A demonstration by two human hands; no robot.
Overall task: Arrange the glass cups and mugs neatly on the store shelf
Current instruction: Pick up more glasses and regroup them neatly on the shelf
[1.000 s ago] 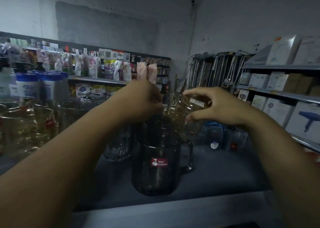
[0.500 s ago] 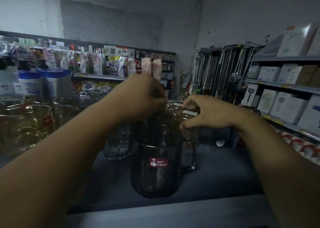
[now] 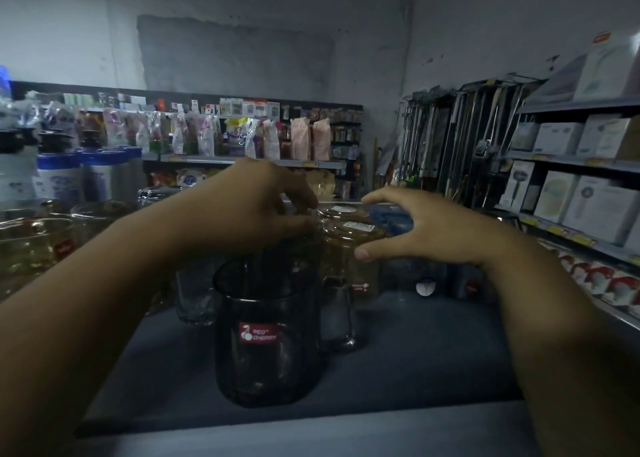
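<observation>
Right hand (image 3: pixel 429 229) is held spread and empty, the upright amber cup (image 3: pixel 346 248) just to its left; the left hand (image 3: pixel 252 207)'s grasp cannot be told.

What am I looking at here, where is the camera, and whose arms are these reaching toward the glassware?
There is no machine here: these are a person's two bare arms, filmed by one wide-angle camera worn on the head, looking forward and down. That is why the arms enter from the bottom corners. On the grey shelf in front stands a dark glass mug with a red sticker, a clear glass behind it on the left, and an amber glass behind it on the right. The left hand curls its fingers down just behind the mug; it is too dark to tell whether it grips anything. The right hand is spread open beside the amber glass, holding nothing. Boxed goods fill the shelves on the right.
</observation>
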